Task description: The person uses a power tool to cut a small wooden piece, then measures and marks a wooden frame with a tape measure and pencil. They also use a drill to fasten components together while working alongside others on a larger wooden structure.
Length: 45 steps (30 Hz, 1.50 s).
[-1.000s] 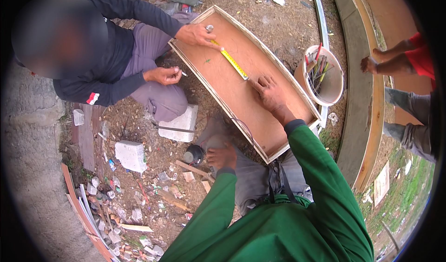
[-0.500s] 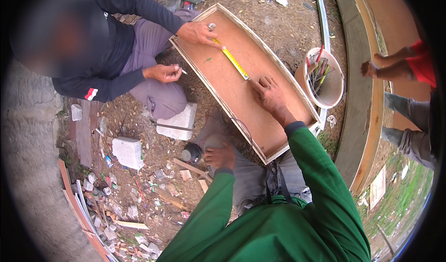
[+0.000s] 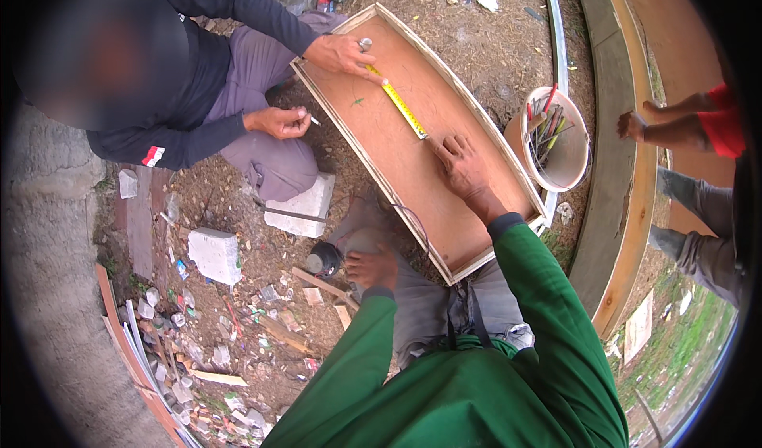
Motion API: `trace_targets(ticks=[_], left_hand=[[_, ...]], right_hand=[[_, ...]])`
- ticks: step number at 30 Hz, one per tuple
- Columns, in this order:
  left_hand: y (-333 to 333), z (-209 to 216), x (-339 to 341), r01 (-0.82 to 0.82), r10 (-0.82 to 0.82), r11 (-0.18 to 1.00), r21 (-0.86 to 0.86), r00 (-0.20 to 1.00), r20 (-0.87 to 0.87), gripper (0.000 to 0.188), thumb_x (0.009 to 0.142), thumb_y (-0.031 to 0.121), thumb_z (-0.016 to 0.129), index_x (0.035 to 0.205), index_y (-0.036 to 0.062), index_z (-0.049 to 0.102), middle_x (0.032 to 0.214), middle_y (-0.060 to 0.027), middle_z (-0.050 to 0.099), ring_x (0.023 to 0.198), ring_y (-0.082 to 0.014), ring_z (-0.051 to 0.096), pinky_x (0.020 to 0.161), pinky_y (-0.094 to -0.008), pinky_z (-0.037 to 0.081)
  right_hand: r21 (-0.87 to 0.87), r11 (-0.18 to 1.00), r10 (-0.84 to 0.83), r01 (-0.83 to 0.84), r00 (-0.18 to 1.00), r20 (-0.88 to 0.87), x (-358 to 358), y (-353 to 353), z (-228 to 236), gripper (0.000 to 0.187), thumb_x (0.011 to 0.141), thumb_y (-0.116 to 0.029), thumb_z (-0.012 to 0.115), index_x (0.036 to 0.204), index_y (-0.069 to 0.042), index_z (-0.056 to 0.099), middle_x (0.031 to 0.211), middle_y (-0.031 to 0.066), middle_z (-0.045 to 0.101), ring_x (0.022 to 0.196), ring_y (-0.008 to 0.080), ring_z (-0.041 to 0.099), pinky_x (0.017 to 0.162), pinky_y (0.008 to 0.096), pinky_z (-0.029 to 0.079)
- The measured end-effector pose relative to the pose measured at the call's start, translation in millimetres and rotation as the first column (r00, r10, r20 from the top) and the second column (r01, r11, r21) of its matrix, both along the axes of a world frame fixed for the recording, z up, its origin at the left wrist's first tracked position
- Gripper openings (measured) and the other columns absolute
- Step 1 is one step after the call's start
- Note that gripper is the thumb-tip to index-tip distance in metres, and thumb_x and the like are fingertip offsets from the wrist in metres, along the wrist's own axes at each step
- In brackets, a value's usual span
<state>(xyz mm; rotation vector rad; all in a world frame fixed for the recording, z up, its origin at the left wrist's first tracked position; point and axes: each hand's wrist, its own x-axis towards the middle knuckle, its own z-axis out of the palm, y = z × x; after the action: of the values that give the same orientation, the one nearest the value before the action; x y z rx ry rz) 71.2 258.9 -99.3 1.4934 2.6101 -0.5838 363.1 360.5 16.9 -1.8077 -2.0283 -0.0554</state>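
Note:
A shallow wooden box (image 3: 448,202) with a brown panel bottom and pale edge strips lies in front of me. Across its bottom runs a yellow tape measure (image 3: 405,108). My right hand (image 3: 463,166) rests inside the box, fingers stretched out, the index fingertip at the near end of the tape. On my knee lies my left hand (image 3: 371,268), fingers spread and holding nothing. Beside it is a dark round object (image 3: 323,259), kind unclear. A co-worker's hand (image 3: 343,54) presses the far part of the tape; their other hand (image 3: 278,122) holds a cigarette.
A pale bucket (image 3: 567,142) of hand tools stands right of the box. Long boards (image 3: 599,154) lie beyond it. White blocks (image 3: 214,255) and scattered wood scraps (image 3: 286,333) cover the ground at left. A person in a red sleeve (image 3: 721,121) is at far right.
The view has shifted slightly. Both my hands and the co-worker's hands keep nearly the same places, and the tape stays where it was.

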Motion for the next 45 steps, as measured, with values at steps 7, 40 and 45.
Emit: trace_targets(ticks=[7, 40, 45], left_hand=[[1.4, 5.8, 0.8, -0.015, 0.016, 1.0, -0.02, 0.999, 0.027, 0.09, 0.098, 0.066, 0.057, 0.145, -0.0095, 0.045, 0.129, -0.0229, 0.057, 0.115, -0.0395, 0.064, 0.103, -0.0536, 0.044], [-3.1, -4.8, -5.6, -0.028, 0.026, 0.998, 0.059, 0.999, 0.047, 0.084, 0.097, 0.063, 0.059, 0.144, -0.0056, 0.048, 0.137, -0.0267, 0.057, 0.123, -0.0458, 0.062, 0.111, -0.0584, 0.043], [-2.2, 4.0, 0.3, -0.035, 0.034, 0.997, 0.067, 0.999, 0.018, 0.087, 0.096, 0.063, 0.059, 0.148, -0.006, 0.047, 0.136, -0.0269, 0.057, 0.121, -0.0456, 0.063, 0.112, -0.0573, 0.043]], right_hand=[[-0.008, 1.0, 0.01, -0.01, 1.0, -0.004, -0.6, -0.4, 3.0, 0.058, 0.086, -0.012, 0.073, 0.143, -0.01, 0.068, 0.109, 0.0111, 0.063, 0.106, 0.0306, 0.061, 0.099, 0.0438, 0.052], [0.085, 0.968, -0.211, 0.238, 0.946, -0.245, -19.8, 28.4, -1.2, 0.01, 0.1, -0.013, 0.073, 0.11, -0.011, 0.072, 0.093, 0.0101, 0.07, 0.089, 0.0338, 0.069, 0.079, 0.0459, 0.055], [0.075, 0.966, -0.23, 0.246, 0.957, -0.174, -18.2, 29.3, -6.0, 0.006, 0.102, -0.014, 0.072, 0.108, -0.011, 0.071, 0.095, 0.0104, 0.07, 0.086, 0.0354, 0.068, 0.076, 0.0469, 0.054]])
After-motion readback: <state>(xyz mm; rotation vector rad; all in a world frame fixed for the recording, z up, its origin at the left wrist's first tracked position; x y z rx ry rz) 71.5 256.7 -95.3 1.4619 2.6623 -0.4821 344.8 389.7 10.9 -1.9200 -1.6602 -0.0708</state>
